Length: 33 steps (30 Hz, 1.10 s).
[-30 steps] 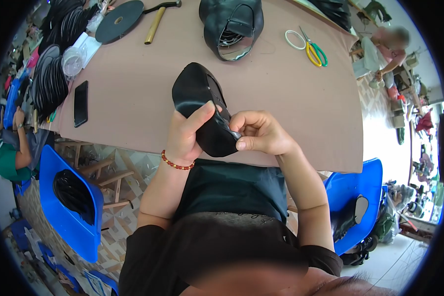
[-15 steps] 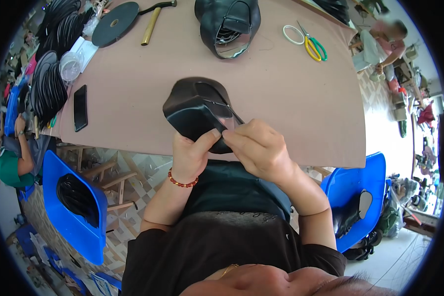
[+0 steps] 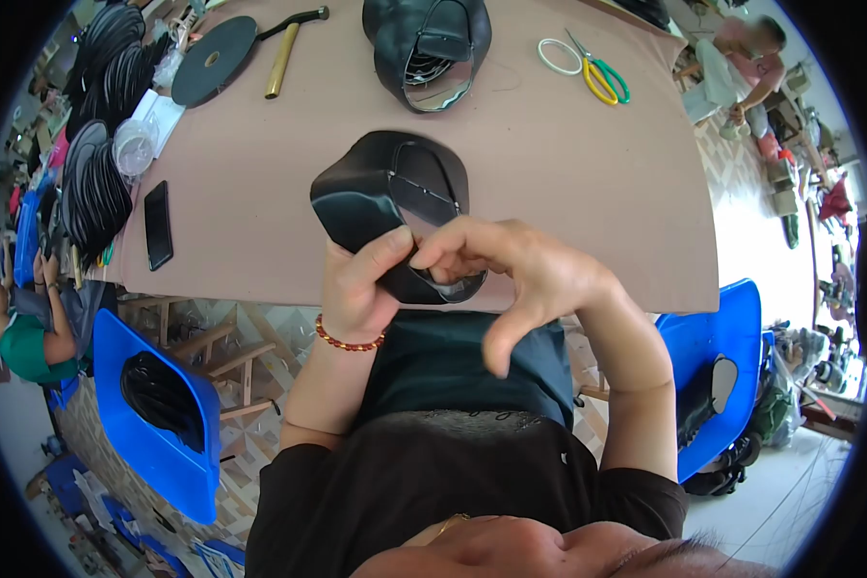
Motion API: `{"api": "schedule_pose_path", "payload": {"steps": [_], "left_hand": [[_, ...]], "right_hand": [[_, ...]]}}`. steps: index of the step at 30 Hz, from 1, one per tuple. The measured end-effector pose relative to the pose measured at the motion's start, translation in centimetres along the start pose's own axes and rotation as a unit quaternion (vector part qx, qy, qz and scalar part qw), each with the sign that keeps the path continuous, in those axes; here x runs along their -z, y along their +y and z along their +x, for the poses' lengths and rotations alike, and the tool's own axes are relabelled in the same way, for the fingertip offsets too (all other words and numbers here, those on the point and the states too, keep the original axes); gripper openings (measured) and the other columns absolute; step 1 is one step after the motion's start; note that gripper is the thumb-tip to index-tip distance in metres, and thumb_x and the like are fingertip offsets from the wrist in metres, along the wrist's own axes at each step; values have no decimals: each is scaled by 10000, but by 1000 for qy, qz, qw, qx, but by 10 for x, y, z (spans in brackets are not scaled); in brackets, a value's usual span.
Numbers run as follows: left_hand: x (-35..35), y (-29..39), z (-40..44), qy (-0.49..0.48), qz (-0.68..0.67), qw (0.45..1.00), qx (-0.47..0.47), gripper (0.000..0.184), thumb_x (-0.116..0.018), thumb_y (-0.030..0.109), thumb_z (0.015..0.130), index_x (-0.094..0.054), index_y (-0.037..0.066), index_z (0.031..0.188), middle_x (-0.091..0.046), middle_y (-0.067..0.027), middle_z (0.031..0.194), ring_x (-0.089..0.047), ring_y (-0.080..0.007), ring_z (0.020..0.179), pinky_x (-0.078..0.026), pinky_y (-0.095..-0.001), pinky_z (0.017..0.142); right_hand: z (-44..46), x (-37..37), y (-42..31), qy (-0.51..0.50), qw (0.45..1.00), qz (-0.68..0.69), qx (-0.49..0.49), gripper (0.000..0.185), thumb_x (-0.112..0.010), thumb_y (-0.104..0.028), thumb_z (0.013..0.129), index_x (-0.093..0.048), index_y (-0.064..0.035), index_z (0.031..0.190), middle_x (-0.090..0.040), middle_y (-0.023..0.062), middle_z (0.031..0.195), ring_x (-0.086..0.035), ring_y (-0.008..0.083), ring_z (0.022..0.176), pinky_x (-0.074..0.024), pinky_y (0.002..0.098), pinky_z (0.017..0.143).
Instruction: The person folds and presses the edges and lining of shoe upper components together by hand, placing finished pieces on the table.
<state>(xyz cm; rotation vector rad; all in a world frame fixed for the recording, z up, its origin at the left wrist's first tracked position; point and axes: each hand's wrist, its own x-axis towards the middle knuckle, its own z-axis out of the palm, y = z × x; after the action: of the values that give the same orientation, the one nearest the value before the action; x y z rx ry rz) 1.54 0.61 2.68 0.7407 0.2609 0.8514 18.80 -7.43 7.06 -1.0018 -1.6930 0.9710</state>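
My left hand (image 3: 361, 289), with a red bead bracelet at the wrist, grips the side of a black leather shoe upper (image 3: 356, 197), thumb on its rim. The piece is tilted so its opening and a thin strap show. My right hand (image 3: 525, 275) is at the right edge of the opening, thumb spread away from the fingers; the fingertips touch or hover at the rim. Beyond it on the table lie more black uppers (image 3: 385, 48), yellow-and-green handled snips (image 3: 604, 81) and a white ring (image 3: 560, 57).
On the table (image 3: 588, 193) are a hammer (image 3: 281, 63), a black tape roll (image 3: 215, 60), a phone (image 3: 159, 224) and stacked black pieces (image 3: 94, 193). Blue chairs (image 3: 154, 453) flank me, holding black pieces. Co-workers sit at far left (image 3: 29, 342) and upper right (image 3: 747, 63).
The shoe piece has turned, showing more of its opening. My right hand has gone from a pinch at the rim to a spread thumb. The view has shifted slightly.
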Motion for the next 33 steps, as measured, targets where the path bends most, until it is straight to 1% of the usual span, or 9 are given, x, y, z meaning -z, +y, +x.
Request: {"api": "schedule_pose_path", "payload": {"steps": [2,3,6,10,13,16,19,22,33], "left_hand": [[8,5,9,-13,-18,1000,5,205,-658,-2,837,-580,42,1021,-627,-42,878,-620,-128,767,-517,-275,702],[6,8,12,-11,-16,1000,8,169,-664,11,843,-596,39,995,-636,-55,875,-620,-128,743,-517,-268,679],[9,10,19,-2,-49,997,58,162,-674,32,847,-606,31,993,-645,-63,902,-627,-137,778,-521,-272,703],[-10,15,10,-40,-136,988,56,303,-693,84,841,-566,8,1105,-643,-83,1020,-626,-182,964,-499,-337,871],[-2,-5,-1,-57,-65,996,16,325,-662,36,826,-557,11,1133,-639,-79,1047,-620,-181,986,-486,-340,893],[0,-5,-3,-34,-9,999,11,261,-626,-21,816,-589,8,1073,-645,-69,1012,-621,-163,947,-487,-321,864],[-5,-5,-2,-19,15,1000,-11,239,-610,-64,813,-595,6,1040,-643,-57,986,-616,-139,896,-486,-293,827],[-4,-8,-6,-40,1,999,-29,230,-609,-78,809,-595,11,1021,-640,-50,963,-609,-122,871,-484,-277,798],[-6,-11,-12,-15,61,998,-8,229,-610,-102,793,-570,27,978,-606,-20,897,-577,-97,801,-474,-252,723]], "right_hand": [[-1,7,11,-37,975,207,-70,489,-847,-135,688,-554,-26,1064,-593,32,1002,-588,134,936,-513,315,788],[-1,7,16,-23,967,238,-93,363,-808,-79,747,-578,-26,1023,-595,6,999,-571,88,934,-511,279,791],[2,4,36,-27,938,332,-91,260,-768,-11,771,-600,-19,969,-607,-8,946,-575,62,893,-496,231,766],[-1,-1,32,79,944,315,-55,186,-716,33,809,-618,-12,961,-615,-17,892,-580,42,821,-493,204,699],[-2,-5,19,140,941,296,-87,169,-696,38,826,-634,5,979,-614,-23,860,-576,33,790,-497,201,662],[-2,-25,14,258,950,167,-45,180,-694,57,806,-656,25,980,-619,6,810,-591,65,728,-486,217,606],[-5,-28,3,291,932,-200,79,222,-695,87,747,-670,36,962,-613,61,789,-596,140,658,-468,253,549],[-6,-31,14,304,887,-285,200,276,-696,91,678,-671,31,946,-599,97,784,-572,208,611,-456,287,522],[-19,-39,11,245,884,-353,184,318,-677,67,644,-642,40,960,-589,102,846,-567,224,656,-481,315,550]]}}
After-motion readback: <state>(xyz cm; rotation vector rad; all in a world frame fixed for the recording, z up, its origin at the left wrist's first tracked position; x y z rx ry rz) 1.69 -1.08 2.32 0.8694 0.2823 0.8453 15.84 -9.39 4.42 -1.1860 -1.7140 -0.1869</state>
